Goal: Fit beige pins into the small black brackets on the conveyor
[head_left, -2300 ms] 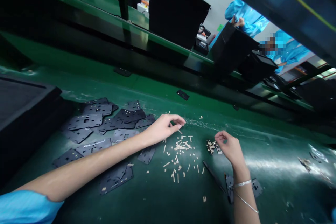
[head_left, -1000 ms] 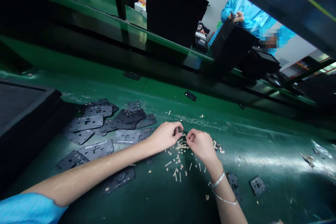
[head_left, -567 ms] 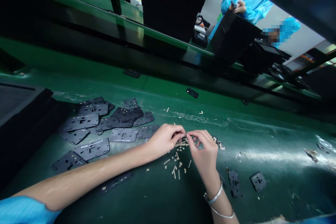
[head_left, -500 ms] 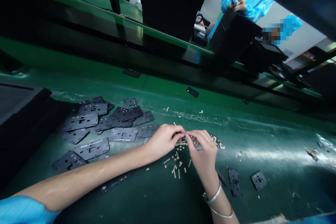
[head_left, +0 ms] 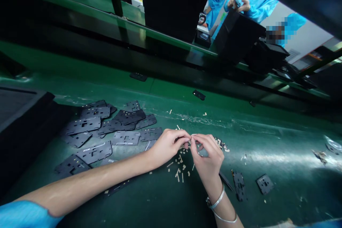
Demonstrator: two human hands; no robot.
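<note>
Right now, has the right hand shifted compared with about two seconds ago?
Yes: leftward, judged against the square dark plate; the right hand now sits farther from that plate and close to the left hand.

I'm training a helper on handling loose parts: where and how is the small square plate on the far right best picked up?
Probably by pinching two opposite outer edges of the square plate, coming down from its right. It appears to lie flat, so the rim seems the likeliest hold. A longer plate lies to its left, on the side toward the right hand.
</note>
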